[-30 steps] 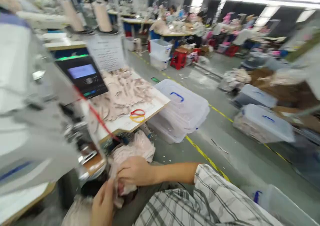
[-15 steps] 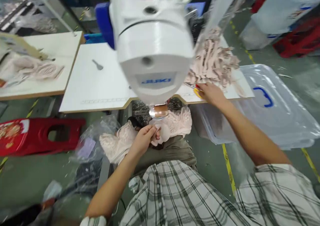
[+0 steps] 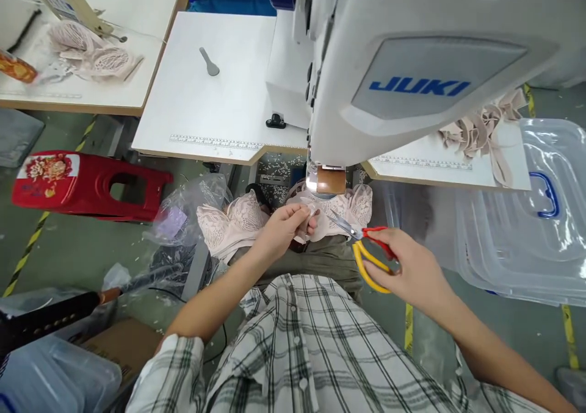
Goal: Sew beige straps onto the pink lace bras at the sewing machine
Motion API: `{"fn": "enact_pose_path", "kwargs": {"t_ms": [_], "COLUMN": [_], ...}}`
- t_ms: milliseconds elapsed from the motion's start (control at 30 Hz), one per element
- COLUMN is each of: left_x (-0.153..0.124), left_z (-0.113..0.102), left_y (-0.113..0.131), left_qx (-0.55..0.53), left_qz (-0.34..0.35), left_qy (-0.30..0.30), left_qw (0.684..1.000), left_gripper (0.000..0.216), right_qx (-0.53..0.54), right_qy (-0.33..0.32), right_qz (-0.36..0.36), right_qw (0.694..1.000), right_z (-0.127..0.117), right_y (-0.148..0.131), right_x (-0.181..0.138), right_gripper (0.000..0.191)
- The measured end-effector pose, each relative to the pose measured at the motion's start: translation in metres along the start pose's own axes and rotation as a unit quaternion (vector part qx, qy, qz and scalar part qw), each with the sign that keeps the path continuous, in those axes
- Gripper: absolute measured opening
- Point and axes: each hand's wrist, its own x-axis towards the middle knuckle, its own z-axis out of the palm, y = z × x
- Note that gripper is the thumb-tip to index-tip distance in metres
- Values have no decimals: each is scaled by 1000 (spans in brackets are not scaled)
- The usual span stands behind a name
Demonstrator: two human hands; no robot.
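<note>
A pale pink lace bra (image 3: 245, 215) lies across my lap, below the front of a white JUKI sewing machine (image 3: 412, 83). My left hand (image 3: 293, 225) pinches a part of the bra between thumb and fingers, under the machine's needle area. In my right hand (image 3: 407, 265) is a pair of scissors (image 3: 375, 260) with one red and one yellow handle loop. Their blades are parted a little and point left at the fabric by my left fingers. Whether the tips touch the cloth I cannot tell.
A white table (image 3: 229, 108) bears a grey spoon-shaped tool (image 3: 209, 63) and, on the right, a heap of beige fabric strips (image 3: 480, 126). Clear plastic boxes (image 3: 526, 248) stand at right. A red stool (image 3: 91, 184) and plastic bags (image 3: 192, 208) are at left.
My right hand has lifted the scissors from the table's right part and brought them down and left to the bra. My left hand still pinches the fabric. The head view has shifted nearer.
</note>
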Motion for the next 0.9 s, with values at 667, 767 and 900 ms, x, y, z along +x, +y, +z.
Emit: {"fn": "enact_pose_path", "kwargs": {"t_ms": [667, 767, 900], "left_x": [-1, -3, -5], "left_z": [-13, -12, -10], "left_y": [-6, -6, -3], "left_qx": [-43, 6, 91], "left_qz": [9, 38, 73], "left_qy": [6, 24, 52], "left_qw": [999, 999, 992], "left_gripper": [38, 41, 37], "right_qx": [111, 111, 117], "right_qy": [-31, -48, -54], "right_qz": [53, 54, 46], "right_qw": [992, 991, 991], "right_z": [24, 28, 32], "right_y": [-4, -12, -20], "right_x": [15, 24, 38], "right_gripper": [41, 42, 43]}}
